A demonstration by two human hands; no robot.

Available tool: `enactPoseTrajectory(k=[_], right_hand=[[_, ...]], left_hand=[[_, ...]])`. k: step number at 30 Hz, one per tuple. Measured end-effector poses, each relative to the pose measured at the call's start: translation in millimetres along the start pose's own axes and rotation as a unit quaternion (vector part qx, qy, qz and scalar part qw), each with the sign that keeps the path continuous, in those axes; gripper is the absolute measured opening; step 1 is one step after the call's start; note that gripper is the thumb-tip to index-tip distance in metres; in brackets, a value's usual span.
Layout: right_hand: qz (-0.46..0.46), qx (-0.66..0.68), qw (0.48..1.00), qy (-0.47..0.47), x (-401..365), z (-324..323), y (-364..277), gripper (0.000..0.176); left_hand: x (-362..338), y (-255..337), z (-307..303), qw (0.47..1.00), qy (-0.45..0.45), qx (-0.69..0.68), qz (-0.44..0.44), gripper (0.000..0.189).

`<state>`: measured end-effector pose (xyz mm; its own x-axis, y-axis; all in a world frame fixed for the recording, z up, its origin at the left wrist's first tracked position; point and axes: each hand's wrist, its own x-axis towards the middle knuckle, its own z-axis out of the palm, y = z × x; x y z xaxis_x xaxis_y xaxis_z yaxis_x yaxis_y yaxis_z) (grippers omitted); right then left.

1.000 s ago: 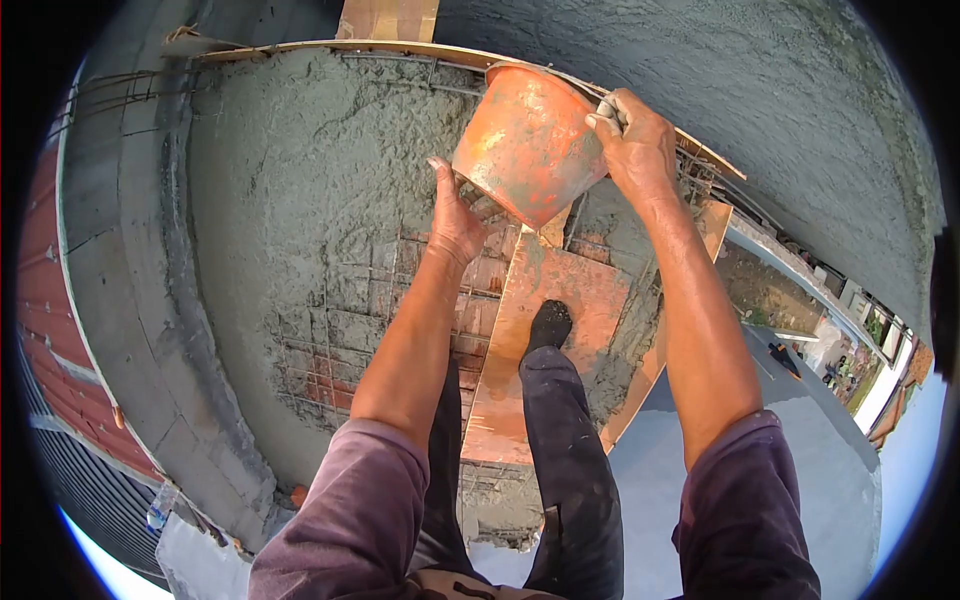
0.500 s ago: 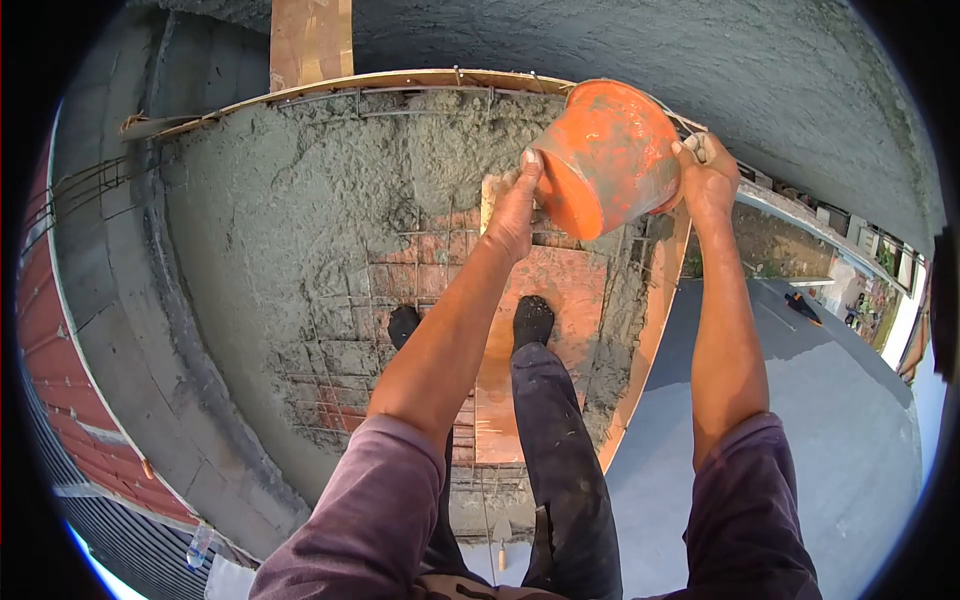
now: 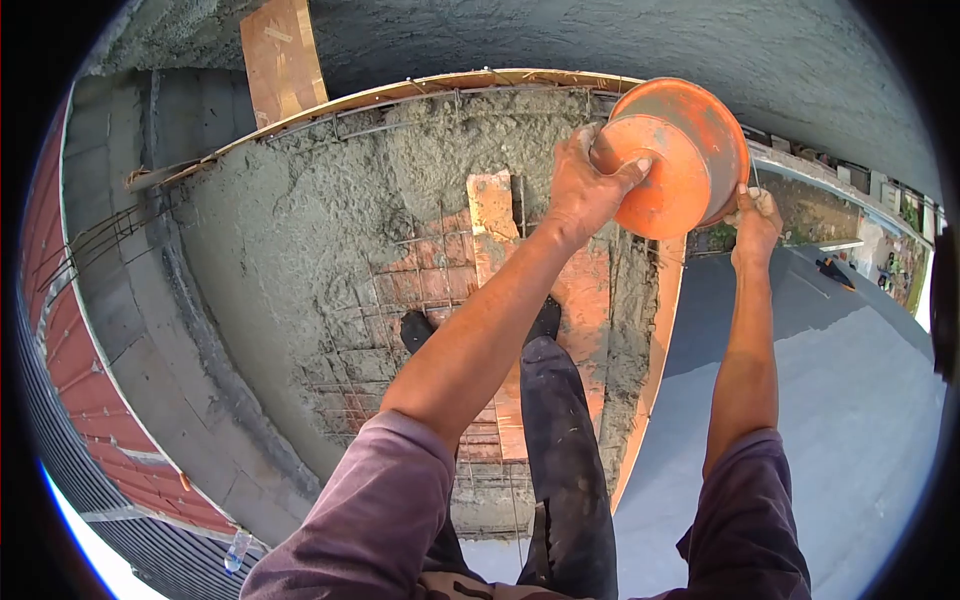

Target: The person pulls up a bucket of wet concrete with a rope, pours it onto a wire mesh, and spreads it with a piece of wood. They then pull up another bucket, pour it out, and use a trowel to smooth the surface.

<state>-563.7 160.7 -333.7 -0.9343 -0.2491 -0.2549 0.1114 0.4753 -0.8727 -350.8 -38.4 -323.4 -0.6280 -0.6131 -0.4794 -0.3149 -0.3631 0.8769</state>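
Observation:
An orange plastic bucket (image 3: pixel 685 160), smeared with grey cement, is held up in front of me and tipped away so that its bottom faces me. My left hand (image 3: pixel 580 190) presses against the bucket's base, fingers spread over it. My right hand (image 3: pixel 755 215) grips the bucket's rim on the far right side. Below the bucket lies wet grey concrete (image 3: pixel 300 230) spread over a steel rebar grid (image 3: pixel 420 290). My feet in dark shoes (image 3: pixel 415 325) stand on the grid and on an orange board (image 3: pixel 590 300).
Wooden formwork edging (image 3: pixel 450 82) borders the pour at the top and right. A plank (image 3: pixel 280 60) leans at the top left. A concrete curb (image 3: pixel 140 330) and red roof tiles (image 3: pixel 80 400) lie left. A smooth grey slab (image 3: pixel 820 400) stretches right, with a drop beyond.
The bucket has swung up and to the right and tipped further over, its base now turned toward me. Both hands moved with it; the left slid onto the base.

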Motion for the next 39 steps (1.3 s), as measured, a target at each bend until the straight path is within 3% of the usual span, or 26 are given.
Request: enactPoseTrajectory(k=[2,7,10,13,15,16,17,18,21,22,25,27,29,30,31,32,33,35,37,39], right_hand=[[-0.015,0.004,1.000,0.010,-13,-9,-2,0.012],[0.068,0.184,0.980,-0.021,-43,12,10,0.014],[0.083,0.328,0.941,-0.021,-74,62,-11,0.017],[0.178,0.360,0.915,-0.038,-92,117,-6,0.016],[0.200,0.296,0.933,-0.051,-81,163,63,0.012],[0.232,0.196,0.946,-0.115,-74,177,107,0.010],[0.221,0.144,0.960,-0.097,-82,189,128,0.011],[0.205,0.091,0.971,-0.079,-84,201,128,0.013],[0.173,0.177,0.962,-0.115,-108,175,92,0.010],[0.169,0.231,0.952,-0.108,-119,171,67,0.011],[0.169,0.385,0.900,-0.116,-162,177,-11,0.016],[0.176,0.445,0.864,-0.155,-179,194,-32,0.018],[0.170,0.425,0.868,-0.193,-181,225,-10,0.015],[0.162,0.395,0.880,-0.210,-179,246,15,0.013],[0.233,0.304,0.906,-0.179,-172,272,52,0.010],[0.301,0.206,0.920,-0.145,-168,291,81,0.012],[0.277,0.181,0.932,-0.148,-174,298,87,0.014],[0.226,0.128,0.955,-0.141,-187,311,84,0.019],[0.139,0.125,0.965,-0.182,-201,297,53,0.021],[0.095,0.121,0.966,-0.206,-211,268,27,0.022]], left_hand=[[-10,16,-4,0.999,0.010,0.037,0.020,0.087],[-35,42,-28,0.961,0.061,0.153,0.221,0.080],[-49,46,-51,0.931,0.109,0.149,0.315,0.073],[-54,30,-77,0.901,0.172,0.162,0.364,0.070],[-29,-22,-101,0.924,0.192,0.159,0.290,0.075],[0,-55,-118,0.964,0.183,0.113,0.156,0.085],[25,-99,-133,0.978,0.192,-0.069,0.032,0.091],[25,-90,-138,0.980,0.185,-0.057,0.050,0.091],[-11,-35,-139,0.983,0.155,-0.013,0.101,0.092],[-31,-14,-137,0.975,0.155,0.027,0.157,0.092],[-86,32,-151,0.919,0.162,0.160,0.322,0.093],[-107,42,-173,0.910,0.186,0.147,0.339,0.092],[-111,30,-190,0.922,0.204,0.082,0.320,0.093],[-102,15,-201,0.932,0.224,0.112,0.263,0.097],[-85,-4,-215,0.937,0.243,0.141,0.208,0.101],[-58,-45,-232,0.952,0.266,0.115,0.098,0.107],[-31,-94,-256,0.957,0.276,-0.086,0.001,0.116],[-19,-121,-285,0.929,0.292,-0.198,-0.115,0.118],[-32,-111,-301,0.957,0.236,-0.133,-0.105,0.119],[-49,-104,-317,0.969,0.170,-0.139,-0.111,0.107]])
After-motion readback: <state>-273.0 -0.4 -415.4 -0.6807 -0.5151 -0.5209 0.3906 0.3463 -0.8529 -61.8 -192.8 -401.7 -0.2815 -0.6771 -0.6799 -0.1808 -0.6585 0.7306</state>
